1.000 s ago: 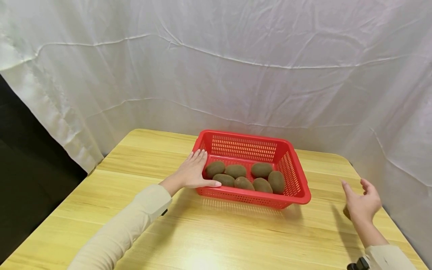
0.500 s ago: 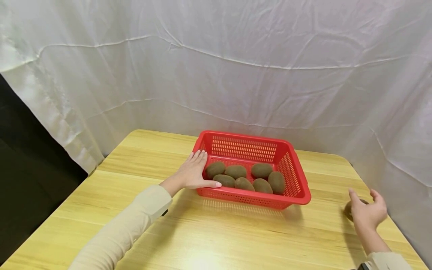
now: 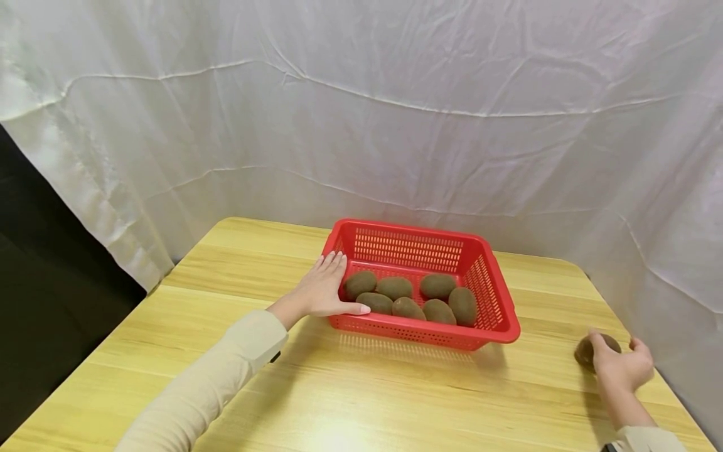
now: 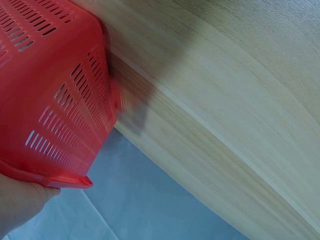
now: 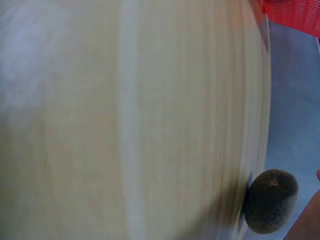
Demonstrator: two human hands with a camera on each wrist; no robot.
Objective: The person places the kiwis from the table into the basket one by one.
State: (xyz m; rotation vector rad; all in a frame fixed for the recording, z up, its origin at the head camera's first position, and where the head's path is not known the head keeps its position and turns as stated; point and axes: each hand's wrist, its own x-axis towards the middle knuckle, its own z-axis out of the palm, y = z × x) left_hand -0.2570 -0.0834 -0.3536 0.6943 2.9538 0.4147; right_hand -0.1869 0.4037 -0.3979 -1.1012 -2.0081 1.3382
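Note:
In the head view a red plastic basket (image 3: 420, 229) stands on the table with several brown kiwis (image 3: 437, 285) inside. My left hand (image 3: 322, 292) rests on its left end, fingers over the rim and thumb along the front edge. The left wrist view shows the basket's perforated side (image 4: 65, 115) and part of the hand (image 4: 22, 202) at the rim. Far right, my right hand (image 3: 624, 367) is at a single kiwi (image 3: 584, 351) on the table, thumb and fingers spread. In the right wrist view a gap shows between this kiwi (image 5: 271, 202) and the visible hand (image 5: 307, 217).
The wooden table (image 3: 395, 402) extends around the basket, its right edge close beside my right hand. A pale curtain (image 3: 361, 138) hangs behind and on both sides. Something black (image 3: 51, 301) lies beyond the left table edge.
My right hand has shifted slightly right and toward the near side, lowering around the single kiwi, more of which now shows. The left hand, basket and its kiwis stay still.

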